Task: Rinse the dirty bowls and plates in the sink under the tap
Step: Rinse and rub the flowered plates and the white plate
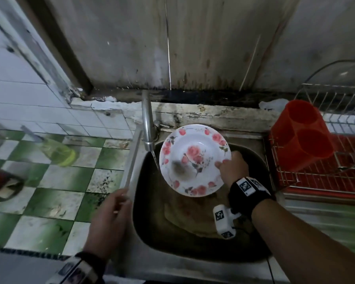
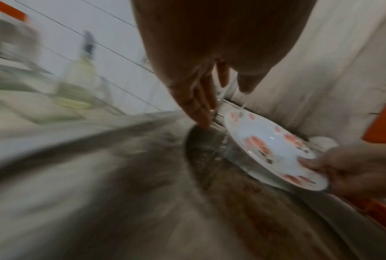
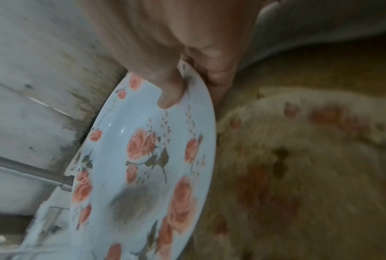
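On the far left a bottle of yellow-green liquid [image 1: 57, 152] stands on the green-and-white tiled counter [image 1: 49, 201], blurred, against the white tiled wall. Next comes the left hand [image 1: 109, 224], hovering over the near-left rim of the steel sink [image 1: 131, 232]; its fingers hang straight and relaxed, holding nothing, pointing toward the tap. The tap [image 1: 147, 124] rises at the sink's far-left corner and a thin stream of water [image 1: 155, 158] falls from its spout. The relation that matters: the stream lands just left of the rose-patterned plate [image 1: 195, 159], at or barely touching its left rim, so the plate likely needs a small shift leftward for the water to reach the grey smear of dirt on its face, low and left of centre. The plate is held tilted above the basin, face up toward the person, its right rim pinched by the right hand [image 1: 232, 169], thumb on the face and fingers behind. That hand alone carries it; the left hand is nearer the tap. Below, in murky brown water, lies a second rose-patterned plate [image 3: 299, 158], submerged and still unrinsed. On the right stands a wire dish rack [image 1: 326, 160] on a red tray, with a red utensil holder [image 1: 301, 136]. The stained, mouldy wall [image 1: 193, 48] closes the far side.
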